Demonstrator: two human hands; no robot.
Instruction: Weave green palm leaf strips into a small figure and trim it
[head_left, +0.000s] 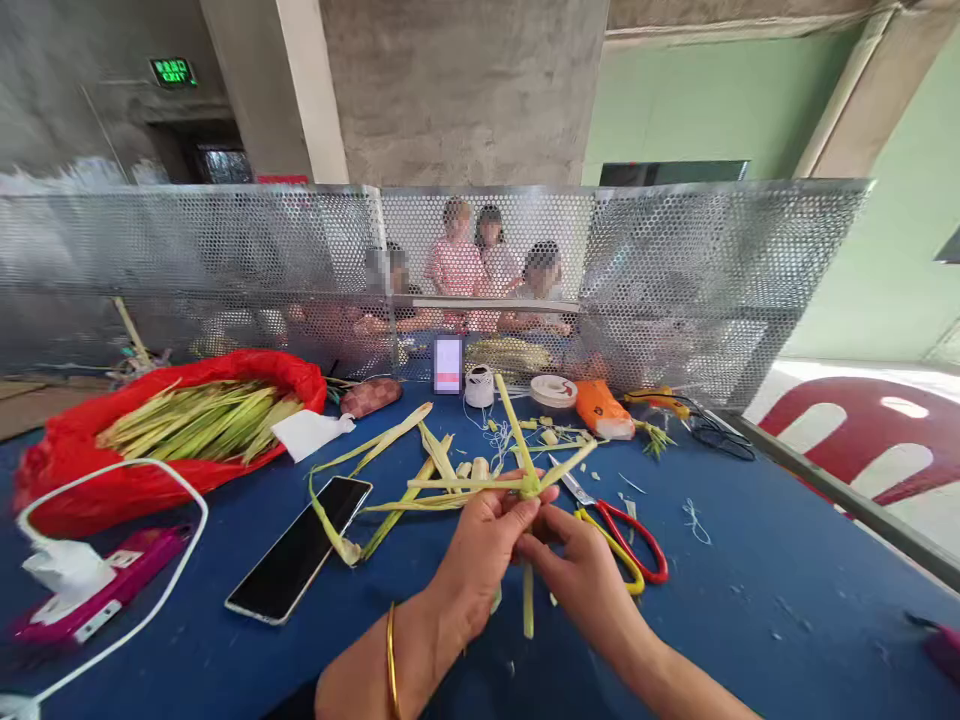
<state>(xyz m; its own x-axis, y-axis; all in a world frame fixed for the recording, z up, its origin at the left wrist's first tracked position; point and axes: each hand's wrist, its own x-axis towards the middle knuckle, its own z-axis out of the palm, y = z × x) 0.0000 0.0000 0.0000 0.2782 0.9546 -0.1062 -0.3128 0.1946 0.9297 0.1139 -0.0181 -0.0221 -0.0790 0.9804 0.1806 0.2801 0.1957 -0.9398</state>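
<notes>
Both hands (pixel 484 540) (pixel 581 562) pinch knotted leaf strips (pixel 531 484), and past the scissors (pixel 604 511) the blue table (pixel 750 560) spreads to its right edge.

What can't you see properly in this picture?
All in the head view:
Parts of the leaf strips: covered by the left hand and right hand.
Writing on the upright screen: too small.
People beyond the perforated panel: blurred, partly screened.
Purple thing: cut off by the right edge.
</notes>
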